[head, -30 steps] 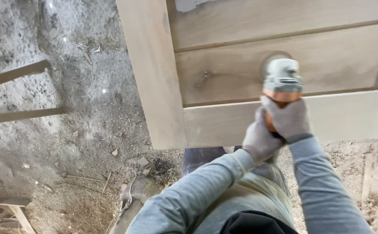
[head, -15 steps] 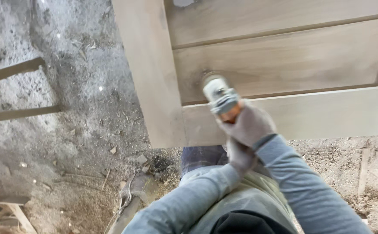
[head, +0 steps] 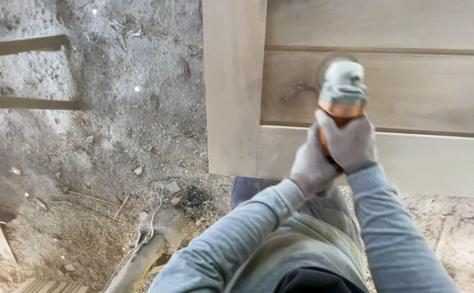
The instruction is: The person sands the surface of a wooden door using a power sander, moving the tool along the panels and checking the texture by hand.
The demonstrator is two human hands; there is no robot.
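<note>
A pale wooden panelled door lies flat in front of me, filling the upper right. Both my hands wear grey gloves and grip one hand-held power sander with a grey head and orange body. My right hand wraps the orange body just behind the head. My left hand holds the rear of the tool, lower and to the left. The sander's round pad rests on the recessed middle panel, next to a dark knot in the wood. The picture is blurred around the tool.
Dusty ground strewn with sawdust and wood chips spreads to the left. Two wooden rails cross the upper left. A rough log lies by my legs. A dark blue support shows under the door's near edge.
The sander swept left along the panel half a second ago, then back right and farther up the middle panel. Both hands stayed on it.
</note>
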